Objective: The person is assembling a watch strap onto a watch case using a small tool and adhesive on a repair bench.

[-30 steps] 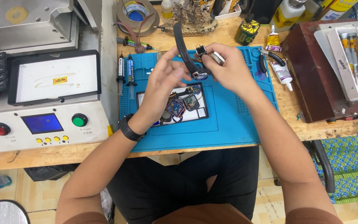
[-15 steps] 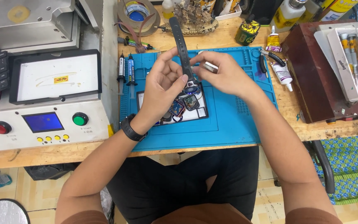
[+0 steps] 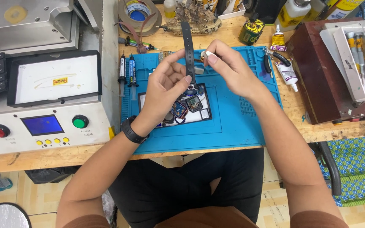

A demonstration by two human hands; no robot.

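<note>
At centre frame, above the blue mat (image 3: 233,122) covering the wooden bench (image 3: 157,42), the left hand (image 3: 165,86) is gripping a dark watch strap (image 3: 186,46) while the right hand (image 3: 229,67) is pinching a small white-tipped tool (image 3: 205,55).

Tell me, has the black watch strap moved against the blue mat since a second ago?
Yes. The black watch strap has swung from a slant to nearly upright, its top end now near the tape roll beyond the blue mat, held by the left hand.

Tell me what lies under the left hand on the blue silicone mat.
Under the left hand, a small white tray on the blue silicone mat holds small electronic modules; its left part is covered.
</note>
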